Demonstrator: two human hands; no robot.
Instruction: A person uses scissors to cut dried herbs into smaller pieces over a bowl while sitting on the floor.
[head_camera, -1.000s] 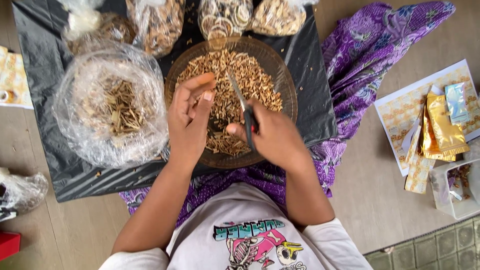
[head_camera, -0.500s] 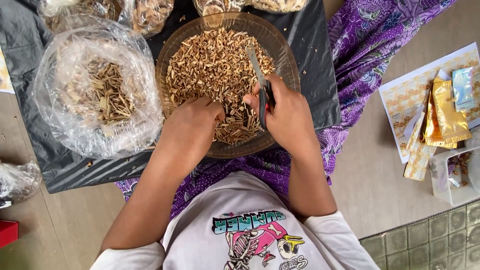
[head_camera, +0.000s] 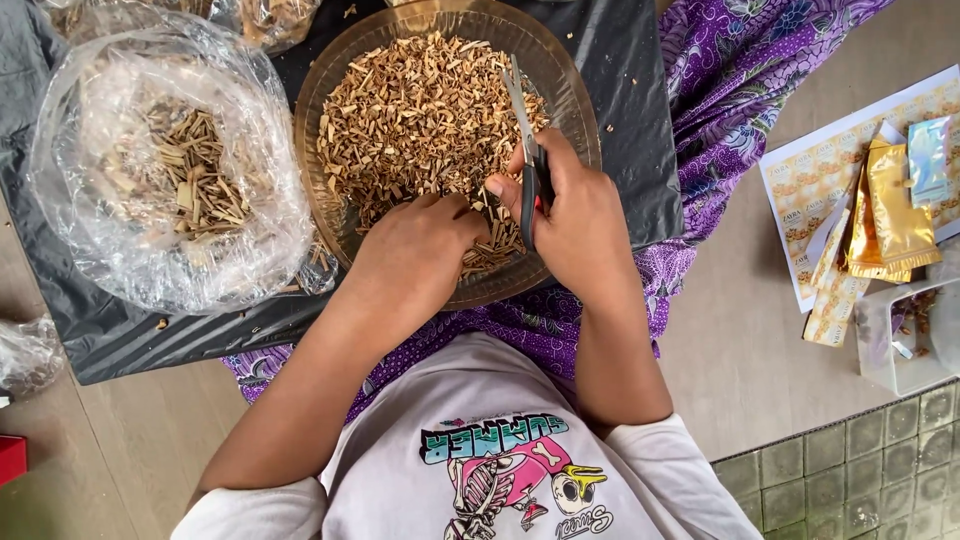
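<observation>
The right hand (head_camera: 575, 215) is wrapping its fingers (head_camera: 500, 185) around the dark handles of a pair of scissors (head_camera: 525, 140), whose blades are lying together and pointing toward 12 o'clock over a round brown bowl (head_camera: 575, 95). The bowl is holding a heap of cut wood-like chips (head_camera: 415, 115) and is sitting on a black sheet (head_camera: 625, 60). The left hand (head_camera: 415, 255) is resting knuckles-up on the chips at the bowl's 6 o'clock side, fingers curled down into the pile; whether they are pinching a piece cannot be told. The two hands are lying just beside each other, both inside the near rim.

At 9 o'clock from the bowl, a clear plastic bag (head_camera: 120, 230) of longer sticks (head_camera: 195, 175) is touching the bowl's edge, leaving no gap there. At 3 o'clock the sheet is ending against purple patterned cloth (head_camera: 745, 90), and beyond it bare floor (head_camera: 745, 340) is lying open before gold pouches (head_camera: 895, 210) on a printed sheet (head_camera: 815, 175).

Compared with half a second ago, the left hand is sitting further to the right, closer beside the scissors hand, and the blades are leaning slightly toward 11 o'clock; the bowl and bag are filling more of the view.
</observation>
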